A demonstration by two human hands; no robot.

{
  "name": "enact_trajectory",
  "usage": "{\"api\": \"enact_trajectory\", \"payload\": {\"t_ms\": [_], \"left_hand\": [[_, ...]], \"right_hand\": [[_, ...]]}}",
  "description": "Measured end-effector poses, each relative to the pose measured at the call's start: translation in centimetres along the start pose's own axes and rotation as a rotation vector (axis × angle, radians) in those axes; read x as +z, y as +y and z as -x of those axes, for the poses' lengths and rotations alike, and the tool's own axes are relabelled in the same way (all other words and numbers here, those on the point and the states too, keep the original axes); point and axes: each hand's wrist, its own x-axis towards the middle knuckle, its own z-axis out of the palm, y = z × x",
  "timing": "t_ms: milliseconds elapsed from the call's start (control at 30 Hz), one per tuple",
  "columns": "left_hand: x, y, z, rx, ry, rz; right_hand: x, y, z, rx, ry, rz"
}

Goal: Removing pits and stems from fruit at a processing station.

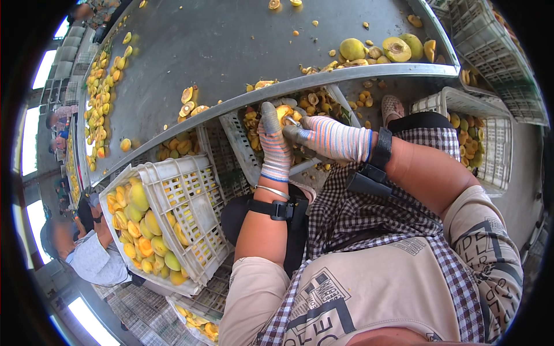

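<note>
My left hand (273, 141), in a striped knit glove with grey fingertips, is closed round a yellow peach half (283, 112) just below the metal table's front edge. In a matching glove, my right hand (334, 137) grips a short metal tool (293, 121) whose tip is against the fruit. Its handle is hidden in my fingers, so I cannot tell its exact kind. Beneath both hands stands a pale crate (239, 144) holding peach scraps and pits (314, 104).
Left of me, a tilted white crate (187, 196) is full of peaches (144, 230). The grey metal table (219, 52) carries cut halves (397, 49) and scraps. Another fruit crate (495, 150) stands at right, below stacked crates (490, 52). A person (95, 256) is at far left.
</note>
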Motion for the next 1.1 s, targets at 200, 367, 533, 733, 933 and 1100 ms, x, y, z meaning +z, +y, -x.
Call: {"api": "enact_trajectory", "payload": {"t_ms": [200,367,533,733,933,1100], "left_hand": [[-3.4,-5.3,-1.3,0.259,0.009,-0.541],[-1.0,-0.5,-1.0,-0.226,0.143,-0.115],[0.3,3.2,0.5,-0.372,0.284,0.23],[0.5,5.4,4.1,-0.332,0.216,0.288],[10.1,11.0,5.6,-0.036,0.125,0.401],[22.7,13.2,8.2,0.003,-0.474,0.517]], "right_hand": [[-0.1,-2.3,1.3,-0.053,0.077,0.569],[-1.8,-3.1,2.6,-0.067,0.127,0.906],[-2.7,-2.5,1.4,0.167,0.15,0.971],[-3.2,-0.5,0.8,0.204,0.011,0.968],[-2.9,0.5,2.0,0.069,0.009,0.905],[-3.5,-0.3,3.8,0.007,-0.059,0.944]]}}
